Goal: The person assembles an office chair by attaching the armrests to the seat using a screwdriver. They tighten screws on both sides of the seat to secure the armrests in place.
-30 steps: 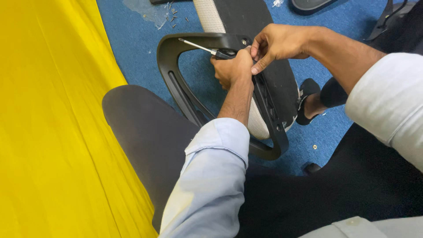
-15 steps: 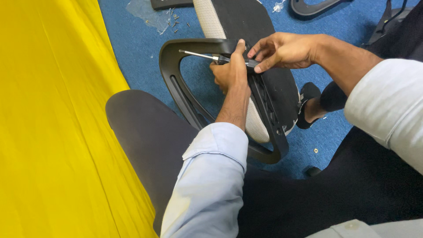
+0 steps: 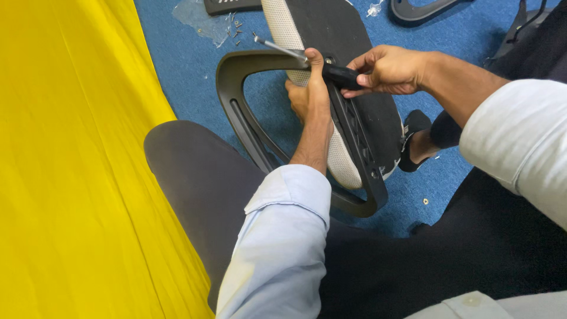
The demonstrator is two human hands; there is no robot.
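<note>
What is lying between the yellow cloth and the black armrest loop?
In the head view, bare blue carpet and part of the grey seat cushion separate the yellow cloth from the armrest loop.

Black armrest (image 3: 248,124), a curved open loop, tilted up off the blue floor, top bar pressed against the backrest (image 3: 354,71), screwdriver (image 3: 319,64), black handle, thin silver shaft lying along that bar, tip pointing left

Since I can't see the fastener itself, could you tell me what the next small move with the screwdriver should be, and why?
Probably a small turn of the screwdriver by the right hand, which grips its black handle. The left hand steadies the black armrest frame right beside it, thumb on the tool. The metal shaft points up and left, away from the frame, so seating the tool may come first.
</note>
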